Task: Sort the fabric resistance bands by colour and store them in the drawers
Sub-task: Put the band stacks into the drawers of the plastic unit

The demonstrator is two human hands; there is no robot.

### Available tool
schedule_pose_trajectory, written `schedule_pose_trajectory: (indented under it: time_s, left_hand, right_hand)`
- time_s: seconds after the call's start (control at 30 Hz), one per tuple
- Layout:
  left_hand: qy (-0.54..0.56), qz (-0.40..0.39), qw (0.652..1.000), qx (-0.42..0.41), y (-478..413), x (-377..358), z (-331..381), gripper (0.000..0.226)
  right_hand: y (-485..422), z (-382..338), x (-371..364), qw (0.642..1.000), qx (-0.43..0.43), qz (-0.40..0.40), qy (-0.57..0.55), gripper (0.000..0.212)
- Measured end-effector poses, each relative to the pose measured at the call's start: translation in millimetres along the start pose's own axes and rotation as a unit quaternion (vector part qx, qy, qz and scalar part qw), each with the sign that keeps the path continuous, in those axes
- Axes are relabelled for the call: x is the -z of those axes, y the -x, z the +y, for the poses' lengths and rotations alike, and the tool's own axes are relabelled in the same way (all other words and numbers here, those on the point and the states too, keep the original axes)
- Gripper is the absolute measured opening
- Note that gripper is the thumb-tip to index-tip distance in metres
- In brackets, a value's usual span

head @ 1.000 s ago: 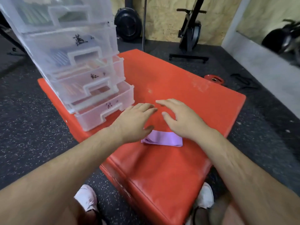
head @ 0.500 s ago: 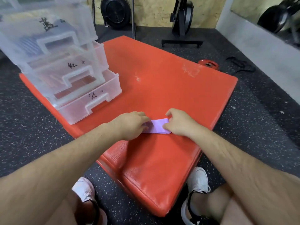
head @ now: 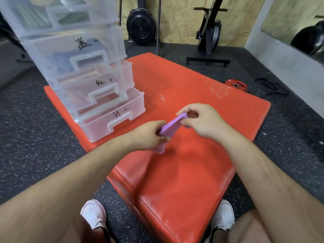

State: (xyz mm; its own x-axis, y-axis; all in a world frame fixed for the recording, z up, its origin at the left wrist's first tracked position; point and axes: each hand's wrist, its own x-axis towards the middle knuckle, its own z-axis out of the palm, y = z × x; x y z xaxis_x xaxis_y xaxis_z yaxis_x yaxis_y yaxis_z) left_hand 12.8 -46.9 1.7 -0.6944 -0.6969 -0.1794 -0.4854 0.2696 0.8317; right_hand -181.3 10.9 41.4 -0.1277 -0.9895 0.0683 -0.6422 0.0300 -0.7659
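**Spotter:** Where's the band right now?

**Operator:** I see the purple band (head: 172, 124) folded flat and held just above the red mat (head: 175, 181). It slants up from my left side to my right. It sits to the right of the drawer unit (head: 73, 50), near its bottom drawer (head: 112, 123) but not touching it.

**Spotter:** And your grips?

**Operator:** My left grip (head: 149, 135) has its fingers curled round the lower end, and a bit of purple pokes out beneath it. My right grip (head: 201, 121) pinches the upper end between thumb and forefinger, with the other fingers loosely bent. Both have hold of the band, one at each end.

**Spotter:** How do the drawers look?

**Operator:** It's a clear plastic stack on the far left corner of the mat. The bottom drawer is slid out, with a handwritten mark on its front. I can't tell if anything lies inside it. The one above is part-way out, with reddish bands showing through. Bluish ones show in the drawer above that, and greenish ones at the top.

**Spotter:** Anything else around?

**Operator:** There's a red weight plate (head: 235, 85) on the speckled floor past the mat, and white shoes (head: 93, 214) at the near edge.
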Motion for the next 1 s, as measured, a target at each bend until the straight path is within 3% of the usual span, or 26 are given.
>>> schedule_pose_trajectory:
  time_s: [0.17, 0.27, 0.43, 0.5, 0.63, 0.83, 1.0]
  left_hand:
    - [-0.199, 0.120, 0.972, -0.028, 24.0, 46.2, -2.2, 0.011]
    - [-0.215, 0.163, 0.962, -0.042, 41.7, 74.4, -8.1, 0.004]
    - [-0.265, 0.291, 0.917, -0.066, 66.6, 114.0, -28.1, 0.035]
    - [-0.287, 0.319, 0.901, -0.066, 73.0, 125.4, -38.2, 0.033]
    - [-0.339, 0.338, 0.876, -0.055, 71.5, 134.8, -61.3, 0.016]
    - [-0.437, 0.302, 0.847, -0.021, 49.5, 134.4, -90.3, 0.031]
    - [-0.447, 0.309, 0.839, 0.023, 41.6, 134.6, -103.5, 0.024]
  right_hand:
    - [-23.0, -8.5, -3.8, 0.997, 0.016, 0.018, -0.072, 0.023]
    - [-40.0, -20.6, -23.0, 0.994, 0.049, 0.033, -0.091, 0.021]
    - [-76.4, -46.1, -72.8, 0.984, 0.116, 0.055, -0.123, 0.023]
    - [-92.4, -53.3, -92.8, 0.981, 0.143, 0.068, -0.115, 0.025]
    - [-116.9, -59.3, -126.4, 0.979, 0.158, 0.093, -0.090, 0.031]
    - [-125.4, -51.4, -150.4, 0.983, 0.127, 0.072, -0.108, 0.037]
    - [-125.1, -47.2, -157.2, 0.989, 0.103, 0.037, -0.102, 0.036]
